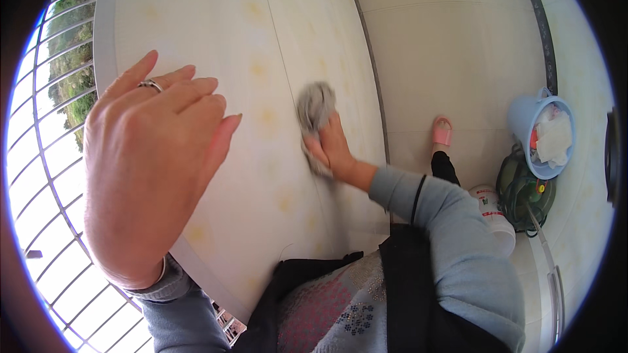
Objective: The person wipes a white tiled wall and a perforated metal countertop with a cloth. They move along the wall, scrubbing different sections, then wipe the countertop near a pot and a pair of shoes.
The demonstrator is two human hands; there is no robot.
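My left hand (152, 157), with a ring on one finger, is raised near the camera at the left, in front of the window bars and the pale wall. It holds nothing, and its fingers are slightly bent and a little apart. Lower and to the right, my right hand (334, 149) presses a grey cloth (315, 105) against the pale tiled wall (255, 157) with yellowish blotches. The cloth is bunched under the fingers and somewhat blurred. Part of it hangs below the hand.
Metal window bars (54, 176) run along the left. At the right stand a light-blue bucket (520, 117) holding crumpled waste, a dark green container (510, 186) and a white bucket (500, 230) beside a metal pole (554, 279). A foot in a pink slipper (442, 132) rests on the tiled floor (451, 59).
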